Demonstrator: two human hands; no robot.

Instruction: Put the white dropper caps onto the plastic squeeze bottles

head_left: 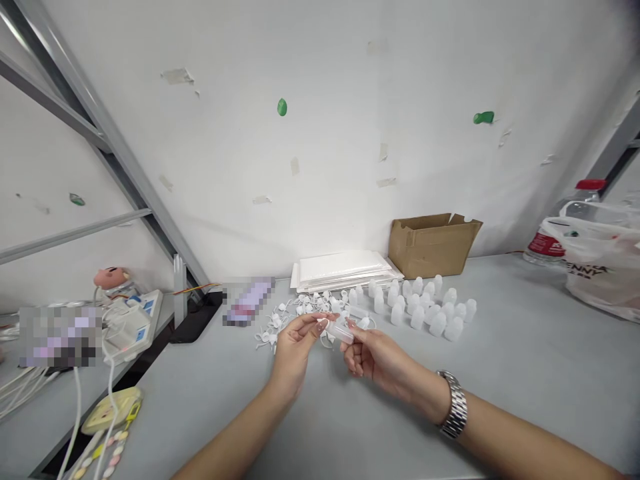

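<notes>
Between my two hands lies a small translucent bottle, tilted on its side above the grey table. My right hand, with a metal watch on its wrist, grips the bottle's base. The fingers of my left hand pinch a small white cap at the other end of the bottle. Behind my hands, a loose pile of white caps with thin straps spreads over the table. To the right of that pile stand several translucent bottles, upright in loose rows.
White padded envelopes and an open cardboard box rest against the wall. A plastic bag and a red-capped bottle stand at the far right. Cables, a power strip and a yellow case lie left.
</notes>
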